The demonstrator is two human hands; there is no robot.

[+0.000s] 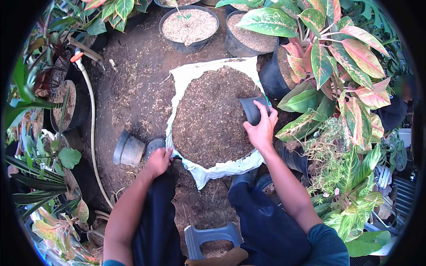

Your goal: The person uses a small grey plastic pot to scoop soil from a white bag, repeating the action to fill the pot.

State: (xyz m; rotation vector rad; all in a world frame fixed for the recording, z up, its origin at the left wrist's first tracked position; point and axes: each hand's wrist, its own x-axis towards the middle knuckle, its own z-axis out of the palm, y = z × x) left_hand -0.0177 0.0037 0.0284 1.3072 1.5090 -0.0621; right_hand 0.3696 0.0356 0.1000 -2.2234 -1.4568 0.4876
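A white sack (218,171) lies before me, its sides folded down around a round mass of dark brown potting mix (213,116). My right hand (263,128) grips a dark plastic pot or scoop (252,108), tilted, with its lower edge in the mix on the right side. The inside of that pot is mostly hidden. My left hand (159,163) has its fingers curled at the sack's lower left edge, just above my left knee. A small dark piece shows beside those fingers; I cannot tell what it is.
An empty black pot (129,149) lies on its side at left, beside a grey clog (154,146). A hose (91,109) with an orange-handled valve runs along the left. Potted plants (189,28) ring the soil floor. A blue-grey plastic stool (213,234) stands between my legs.
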